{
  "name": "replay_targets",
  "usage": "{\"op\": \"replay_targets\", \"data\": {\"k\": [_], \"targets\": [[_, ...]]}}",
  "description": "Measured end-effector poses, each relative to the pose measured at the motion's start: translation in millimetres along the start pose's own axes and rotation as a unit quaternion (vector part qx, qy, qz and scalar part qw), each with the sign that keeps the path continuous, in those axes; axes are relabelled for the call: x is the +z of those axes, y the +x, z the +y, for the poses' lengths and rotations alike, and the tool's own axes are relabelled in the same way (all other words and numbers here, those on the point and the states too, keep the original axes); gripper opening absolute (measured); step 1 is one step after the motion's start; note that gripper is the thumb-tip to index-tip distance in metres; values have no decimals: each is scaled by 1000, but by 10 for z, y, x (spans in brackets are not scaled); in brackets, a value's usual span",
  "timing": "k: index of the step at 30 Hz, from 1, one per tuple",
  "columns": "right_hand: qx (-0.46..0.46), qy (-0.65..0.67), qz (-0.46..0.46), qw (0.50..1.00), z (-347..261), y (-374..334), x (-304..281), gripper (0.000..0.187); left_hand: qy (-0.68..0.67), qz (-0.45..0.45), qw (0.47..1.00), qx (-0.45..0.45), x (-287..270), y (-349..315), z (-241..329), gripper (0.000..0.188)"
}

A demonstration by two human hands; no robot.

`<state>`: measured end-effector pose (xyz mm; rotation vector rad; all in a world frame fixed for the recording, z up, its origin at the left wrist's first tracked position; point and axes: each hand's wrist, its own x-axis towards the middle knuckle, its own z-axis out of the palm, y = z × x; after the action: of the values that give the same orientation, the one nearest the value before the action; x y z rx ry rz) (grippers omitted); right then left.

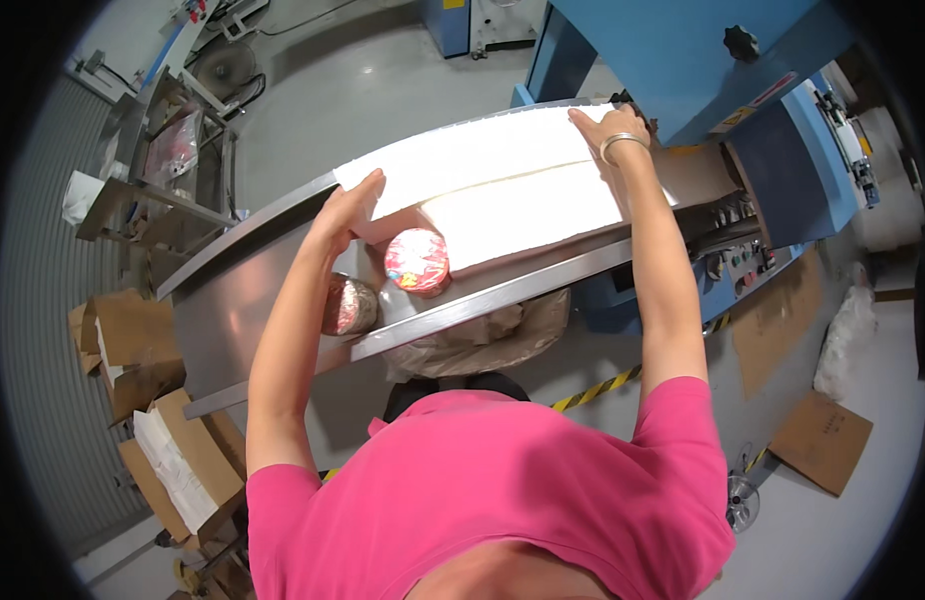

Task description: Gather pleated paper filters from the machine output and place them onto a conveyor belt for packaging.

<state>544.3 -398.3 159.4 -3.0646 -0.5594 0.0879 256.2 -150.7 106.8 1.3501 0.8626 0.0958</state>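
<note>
Grey workshop floor spreads around a blue machine [683,60], and a long steel table [243,300] runs out from its mouth toward the person in the pink shirt.

Both arms reach forward, nearly straight. A wide white paper stack [493,180] lies along the table between the hands. The left hand [348,210] presses flat against the stack's near-left end, fingers spread over the corner, not clenched. The right hand [611,128], with a bracelet at the wrist, lies open on the stack's far end just before the machine; its fingers rest on top rather than curl around anything.

Just below the left hand, touching the stack's front edge, stands a round tub with a red and white lid [418,260]. A second round, foil-coloured container [350,305] sits under the left forearm, partly hidden.

Left of the table, open cardboard boxes [173,440] hold white sheets. To the right of the right arm, flat cardboard [823,440] lies on the floor, near a yellow-and-black floor stripe [598,388].

Bare steel stays free left of the left hand; the table's raised front rim bounds the stack.
</note>
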Motion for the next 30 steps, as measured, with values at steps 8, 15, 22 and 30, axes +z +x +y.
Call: {"op": "replay_targets", "data": {"k": [8,15,22,30], "targets": [[-6,-39,21,999,-428,-224,189,75,-27,-11,1000,-2,-292,61,-73,78],[-69,-32,-17,997,-1612,-844,258,73,-45,25,998,46,-1492,-452,-211,60],[-180,52,-42,981,-2899,-1869,391,68,-5,74,996,54,-3097,-803,-589,65],[-95,-23,14,995,-2545,-2089,336,65,87,-14,994,60,-2983,-871,-448,71]]}}
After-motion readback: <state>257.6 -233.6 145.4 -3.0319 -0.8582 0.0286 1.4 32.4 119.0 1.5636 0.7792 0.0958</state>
